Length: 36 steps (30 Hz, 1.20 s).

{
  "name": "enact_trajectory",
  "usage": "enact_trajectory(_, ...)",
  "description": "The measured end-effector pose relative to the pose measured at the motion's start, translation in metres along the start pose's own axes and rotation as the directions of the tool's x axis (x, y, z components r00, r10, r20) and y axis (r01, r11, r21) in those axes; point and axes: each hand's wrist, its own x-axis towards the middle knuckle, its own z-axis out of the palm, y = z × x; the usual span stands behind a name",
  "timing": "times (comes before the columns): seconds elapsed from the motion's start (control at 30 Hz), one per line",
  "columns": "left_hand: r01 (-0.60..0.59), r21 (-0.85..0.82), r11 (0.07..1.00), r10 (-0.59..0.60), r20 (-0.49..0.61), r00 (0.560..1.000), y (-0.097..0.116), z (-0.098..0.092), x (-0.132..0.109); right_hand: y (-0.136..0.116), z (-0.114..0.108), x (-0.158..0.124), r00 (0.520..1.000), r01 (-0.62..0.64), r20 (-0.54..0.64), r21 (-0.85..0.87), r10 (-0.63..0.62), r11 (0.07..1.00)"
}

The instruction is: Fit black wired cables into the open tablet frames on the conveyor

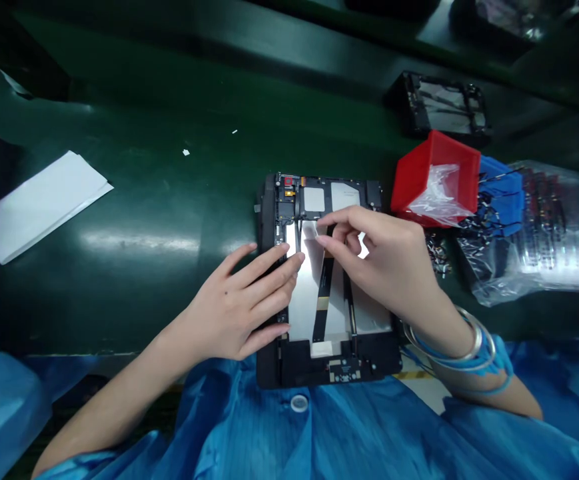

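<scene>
An opened tablet [302, 280] lies at the front edge of the bench, its silvery battery area and circuit parts showing. Down its middle runs a black flat flex cable [324, 297] with a tan patch. My left hand [249, 300] rests with fingers spread over the tablet's left side, fingertips by a thin black cable. Just below a white square patch [314, 199], my right hand [369, 250] holds thumb and index finger in a pinch over the battery area. Whatever is between those fingertips is too small to make out.
Folded white paper [49, 203] lies at left. To the right stand a red bin [412, 177] with clear plastic bags, a blue bin [509, 200] with dark cables, and a clear plastic tray [569, 233]. Behind them sits another stack of opened tablets [444, 107].
</scene>
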Motion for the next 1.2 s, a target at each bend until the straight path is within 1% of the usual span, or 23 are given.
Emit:
enact_trajectory(0.07,-0.002,0.007,1.000,0.002,-0.003,1.000,0.000,0.000,0.000,-0.002,0.001,0.006,0.994,-0.088,0.070,0.059,0.084,0.994)
enact_trajectory(0.13,-0.010,0.018,1.000,0.010,-0.005,1.000,-0.001,0.000,0.000,-0.005,0.004,0.015,0.972,-0.180,0.172,0.120,0.158,0.976)
enact_trajectory(0.2,-0.018,0.025,1.000,0.018,-0.003,1.000,-0.001,0.000,0.000,-0.008,0.006,0.023,0.950,-0.228,0.252,0.162,0.183,0.960)
enact_trajectory(0.27,-0.023,0.025,0.999,0.023,-0.004,1.000,-0.002,0.000,0.000,-0.010,0.007,0.027,0.943,-0.242,0.280,0.200,0.181,0.949)
enact_trajectory(0.4,-0.024,0.010,1.000,0.024,-0.006,1.000,-0.003,0.001,-0.001,-0.009,0.007,0.024,0.942,-0.267,0.284,0.315,0.178,0.911)
enact_trajectory(0.47,-0.027,0.001,1.000,0.027,-0.009,1.000,-0.003,0.001,-0.001,-0.007,0.007,0.021,0.944,-0.272,0.278,0.337,0.180,0.902)
enact_trajectory(0.6,-0.031,-0.008,0.999,0.031,-0.020,0.999,-0.003,0.001,-0.001,-0.005,0.011,0.021,0.956,-0.238,0.231,0.258,0.179,0.936)
enact_trajectory(0.67,-0.031,-0.014,0.999,0.030,-0.024,0.999,-0.003,0.001,0.000,-0.005,0.014,0.022,0.959,-0.225,0.221,0.210,0.178,0.952)
enact_trajectory(0.77,-0.021,-0.021,1.000,0.021,-0.025,0.999,-0.003,0.001,0.000,-0.005,0.016,0.023,0.965,-0.192,0.214,0.185,0.151,0.964)
enact_trajectory(0.83,-0.012,-0.013,1.000,0.012,-0.019,1.000,-0.002,0.002,0.001,-0.006,0.013,0.020,0.977,-0.152,0.179,0.179,0.120,0.972)
enact_trajectory(0.97,-0.005,-0.007,1.000,0.004,-0.030,1.000,-0.002,0.004,0.001,-0.003,0.004,0.006,0.999,-0.031,0.022,0.091,0.029,0.995)
enact_trajectory(1.0,-0.005,-0.010,1.000,0.004,-0.036,0.999,-0.002,0.004,0.001,-0.002,0.002,0.002,1.000,-0.007,0.004,0.064,0.007,0.998)
enact_trajectory(1.07,-0.006,-0.012,1.000,0.006,-0.039,0.999,-0.002,0.005,0.000,0.000,0.000,-0.002,1.000,-0.002,0.010,0.039,0.002,0.999)
enact_trajectory(1.2,-0.009,0.009,1.000,0.009,-0.017,1.000,-0.003,0.005,0.000,0.001,0.004,0.008,0.985,-0.139,0.121,0.116,0.125,0.983)
